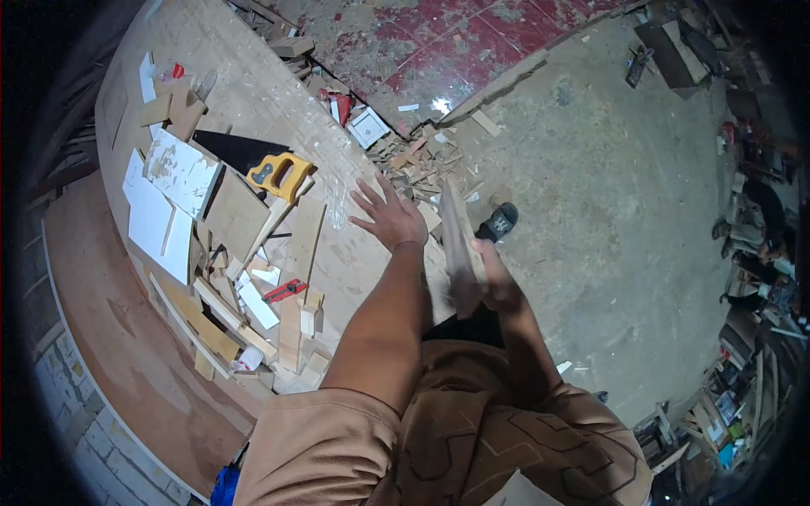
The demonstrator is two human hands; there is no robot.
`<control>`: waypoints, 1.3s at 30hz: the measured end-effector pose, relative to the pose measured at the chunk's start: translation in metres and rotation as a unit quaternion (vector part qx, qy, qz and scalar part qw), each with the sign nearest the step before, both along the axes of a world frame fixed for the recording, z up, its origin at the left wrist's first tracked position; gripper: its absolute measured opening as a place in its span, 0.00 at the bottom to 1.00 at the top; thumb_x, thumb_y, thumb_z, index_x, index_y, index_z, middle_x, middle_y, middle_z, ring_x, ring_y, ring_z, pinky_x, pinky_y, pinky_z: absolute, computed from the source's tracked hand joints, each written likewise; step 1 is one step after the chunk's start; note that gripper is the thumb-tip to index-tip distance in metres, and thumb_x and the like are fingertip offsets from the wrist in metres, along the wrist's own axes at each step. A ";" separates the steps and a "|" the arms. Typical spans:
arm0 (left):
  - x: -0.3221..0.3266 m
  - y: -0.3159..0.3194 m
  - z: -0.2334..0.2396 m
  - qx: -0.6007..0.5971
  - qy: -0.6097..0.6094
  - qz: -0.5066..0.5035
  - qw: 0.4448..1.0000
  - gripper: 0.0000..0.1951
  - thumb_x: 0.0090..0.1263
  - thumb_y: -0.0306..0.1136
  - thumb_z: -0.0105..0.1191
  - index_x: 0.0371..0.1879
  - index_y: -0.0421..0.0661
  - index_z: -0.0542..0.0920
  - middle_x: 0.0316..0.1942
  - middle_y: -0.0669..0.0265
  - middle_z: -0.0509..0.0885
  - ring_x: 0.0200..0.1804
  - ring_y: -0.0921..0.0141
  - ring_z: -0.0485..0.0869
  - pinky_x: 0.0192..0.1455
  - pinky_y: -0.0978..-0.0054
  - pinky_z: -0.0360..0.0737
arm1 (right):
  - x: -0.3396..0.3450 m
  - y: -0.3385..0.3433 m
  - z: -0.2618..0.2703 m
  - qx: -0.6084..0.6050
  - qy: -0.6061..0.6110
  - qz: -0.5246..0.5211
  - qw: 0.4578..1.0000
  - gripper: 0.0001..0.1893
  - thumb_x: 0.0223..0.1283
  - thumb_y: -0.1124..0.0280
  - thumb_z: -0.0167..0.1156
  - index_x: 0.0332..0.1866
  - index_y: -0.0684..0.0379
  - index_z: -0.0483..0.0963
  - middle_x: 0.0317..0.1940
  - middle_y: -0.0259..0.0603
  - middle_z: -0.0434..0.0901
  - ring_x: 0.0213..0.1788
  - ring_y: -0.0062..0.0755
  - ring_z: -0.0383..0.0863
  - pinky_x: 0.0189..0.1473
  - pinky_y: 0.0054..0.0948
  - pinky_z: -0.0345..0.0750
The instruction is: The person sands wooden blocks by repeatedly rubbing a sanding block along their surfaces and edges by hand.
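Note:
My left hand (395,218) is spread, palm down, over the edge of the wooden worktop (345,253), with nothing in it. To its right, my right hand (500,272) grips a wooden board (461,243), held on edge and partly blurred by motion. On the worktop to the left lie a handsaw with a yellow handle (281,176), a red utility knife (285,290), a white-faced panel (182,172) and a thin wood strip (309,243). Several white and bare wood offcuts lie around them.
Wood scraps (424,161) are heaped on the floor beyond the worktop's edge. A sandal (498,221) on a foot shows right of the board. Concrete floor (607,221) spreads to the right, with piled wood and clutter (715,417) along its far side. Red tiles (468,38) lie beyond.

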State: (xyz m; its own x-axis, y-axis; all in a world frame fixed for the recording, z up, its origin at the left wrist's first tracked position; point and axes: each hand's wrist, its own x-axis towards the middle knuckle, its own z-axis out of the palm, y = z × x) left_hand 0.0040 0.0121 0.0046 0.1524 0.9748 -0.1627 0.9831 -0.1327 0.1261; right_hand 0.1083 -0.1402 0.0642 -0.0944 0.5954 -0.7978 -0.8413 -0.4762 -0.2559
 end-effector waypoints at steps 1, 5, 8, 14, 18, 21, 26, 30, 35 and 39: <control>0.005 0.000 0.000 0.000 -0.002 -0.006 1.000 0.40 0.68 0.37 0.47 0.80 0.52 0.48 0.81 0.47 0.42 0.81 0.43 0.38 0.73 0.28 0.33 | 0.000 0.012 -0.006 -0.032 -0.002 0.002 0.999 0.34 0.65 0.33 0.49 0.54 0.56 0.74 0.40 0.45 0.80 0.33 0.38 0.81 0.39 0.37 0.81; 0.016 -0.005 -0.002 -0.006 -0.016 -0.013 1.000 0.39 0.69 0.36 0.47 0.80 0.52 0.49 0.80 0.46 0.42 0.81 0.43 0.37 0.73 0.28 0.33 | 0.005 0.039 -0.058 -0.052 -0.032 -0.097 0.993 0.34 0.67 0.33 0.48 0.55 0.56 0.73 0.42 0.40 0.79 0.33 0.35 0.80 0.39 0.33 0.80; 0.009 -0.001 -0.004 -0.006 -0.007 -0.005 1.000 0.38 0.69 0.37 0.47 0.80 0.51 0.50 0.81 0.46 0.41 0.81 0.43 0.37 0.73 0.28 0.33 | 0.007 0.028 -0.046 0.037 0.015 -0.105 0.994 0.31 0.70 0.37 0.47 0.59 0.56 0.73 0.41 0.36 0.79 0.39 0.31 0.79 0.41 0.28 0.77; 0.000 0.000 0.001 -0.009 0.003 0.003 1.000 0.38 0.71 0.38 0.46 0.80 0.52 0.49 0.81 0.46 0.40 0.81 0.43 0.37 0.73 0.28 0.32 | 0.030 0.009 -0.008 -0.028 0.043 0.041 0.998 0.30 0.70 0.40 0.49 0.61 0.56 0.73 0.40 0.37 0.80 0.37 0.30 0.79 0.41 0.30 0.78; 0.012 -0.003 -0.005 -0.003 -0.013 -0.011 1.000 0.37 0.71 0.38 0.45 0.80 0.52 0.49 0.81 0.46 0.40 0.81 0.43 0.37 0.73 0.28 0.31 | 0.041 0.041 -0.057 -0.013 0.005 0.067 0.998 0.32 0.70 0.39 0.47 0.63 0.57 0.72 0.40 0.40 0.81 0.35 0.33 0.79 0.41 0.33 0.78; 0.022 -0.007 -0.007 -0.019 -0.023 -0.018 0.999 0.37 0.72 0.38 0.44 0.80 0.52 0.49 0.81 0.46 0.40 0.81 0.42 0.37 0.73 0.29 0.31 | 0.041 0.039 -0.079 -0.050 -0.039 0.070 0.996 0.31 0.70 0.42 0.48 0.63 0.58 0.71 0.39 0.39 0.80 0.33 0.30 0.78 0.39 0.31 0.78; -0.004 0.000 -0.003 0.007 -0.003 0.005 1.000 0.37 0.71 0.38 0.43 0.80 0.52 0.49 0.81 0.46 0.40 0.81 0.43 0.37 0.74 0.29 0.31 | 0.051 0.022 0.020 -0.001 -0.118 0.202 0.972 0.29 0.67 0.46 0.51 0.53 0.65 0.77 0.40 0.39 0.80 0.39 0.27 0.77 0.40 0.31 0.76; 0.003 0.000 -0.004 0.000 0.010 0.005 1.000 0.39 0.70 0.38 0.46 0.80 0.54 0.47 0.81 0.48 0.40 0.81 0.44 0.36 0.75 0.30 0.32 | 0.050 0.038 -0.008 -0.007 -0.129 0.202 0.971 0.31 0.66 0.42 0.52 0.53 0.63 0.77 0.39 0.38 0.80 0.38 0.27 0.77 0.39 0.28 0.75; 0.017 -0.003 -0.010 -0.004 -0.011 -0.003 1.000 0.40 0.69 0.39 0.48 0.80 0.56 0.47 0.81 0.49 0.40 0.81 0.45 0.36 0.75 0.31 0.32 | 0.029 0.042 -0.080 -0.052 -0.042 0.053 0.996 0.38 0.60 0.30 0.53 0.54 0.59 0.75 0.33 0.42 0.79 0.24 0.33 0.78 0.25 0.34 0.78; -0.007 0.001 -0.002 0.001 -0.002 0.017 1.000 0.39 0.69 0.38 0.47 0.80 0.54 0.48 0.81 0.48 0.41 0.81 0.43 0.37 0.74 0.30 0.31 | 0.017 0.026 -0.002 0.028 -0.026 0.069 0.997 0.30 0.71 0.42 0.47 0.58 0.61 0.73 0.38 0.39 0.79 0.36 0.30 0.80 0.41 0.29 0.79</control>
